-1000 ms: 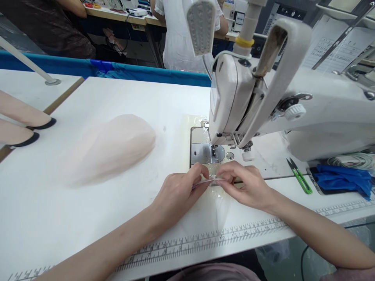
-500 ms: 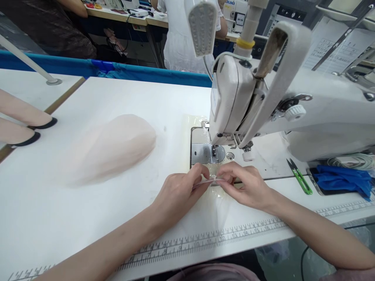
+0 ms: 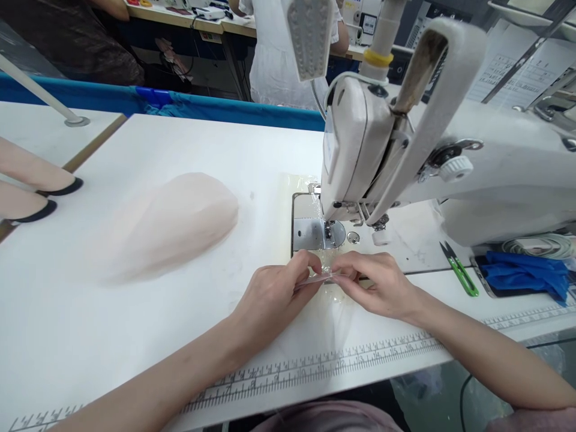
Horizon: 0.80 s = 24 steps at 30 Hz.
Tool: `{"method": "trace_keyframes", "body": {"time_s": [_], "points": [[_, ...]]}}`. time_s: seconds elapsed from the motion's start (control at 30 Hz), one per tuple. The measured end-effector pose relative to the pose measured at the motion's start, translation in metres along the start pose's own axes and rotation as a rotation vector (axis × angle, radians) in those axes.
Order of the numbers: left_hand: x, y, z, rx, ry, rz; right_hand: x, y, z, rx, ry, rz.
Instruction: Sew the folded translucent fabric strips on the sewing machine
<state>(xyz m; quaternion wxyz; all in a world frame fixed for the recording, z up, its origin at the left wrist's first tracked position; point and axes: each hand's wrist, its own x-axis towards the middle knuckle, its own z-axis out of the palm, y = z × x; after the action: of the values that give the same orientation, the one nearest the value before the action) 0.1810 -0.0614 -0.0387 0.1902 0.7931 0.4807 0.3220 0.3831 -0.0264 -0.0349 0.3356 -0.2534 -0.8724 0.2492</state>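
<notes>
A thin, sheer piece of fabric [image 3: 335,321] hangs from my fingertips over the front of the table, its edge gathered into a narrow fold. My left hand [image 3: 281,294] pinches that fold from the left. From the right, my right hand [image 3: 375,282] pinches it too, the fingertips of both hands nearly meeting. Both hands are just in front of the metal needle plate [image 3: 308,233] of a white sewing machine [image 3: 355,144]. Its presser foot [image 3: 329,229] sits behind my fingers, with no fabric visible under it.
A pale sheer fabric piece [image 3: 180,228] lies on the left of the white table. Green thread snips [image 3: 459,270] and a blue cloth [image 3: 528,273] are at the right. A printed ruler strip [image 3: 270,381] lines the front edge. A person in white [image 3: 285,54] is beyond the table.
The whole view has shifted very slightly. Both hands keep their pinch on the fabric edge in nearly the same place.
</notes>
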Motion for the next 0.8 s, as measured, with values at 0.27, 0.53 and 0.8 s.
{"method": "trace_keyframes", "body": {"time_s": [0.27, 0.53, 0.8], "points": [[-0.002, 0.003, -0.001, 0.001, 0.026, 0.017, -0.005, 0.004, -0.001, -0.366, 0.116, -0.281], [-0.004, 0.003, -0.002, -0.004, 0.033, 0.144, -0.004, 0.0, -0.009, -0.585, 0.166, -0.749], [0.001, 0.005, 0.004, 0.273, -0.112, -0.097, -0.002, 0.009, 0.003, -0.21, 0.01, 0.067]]}}
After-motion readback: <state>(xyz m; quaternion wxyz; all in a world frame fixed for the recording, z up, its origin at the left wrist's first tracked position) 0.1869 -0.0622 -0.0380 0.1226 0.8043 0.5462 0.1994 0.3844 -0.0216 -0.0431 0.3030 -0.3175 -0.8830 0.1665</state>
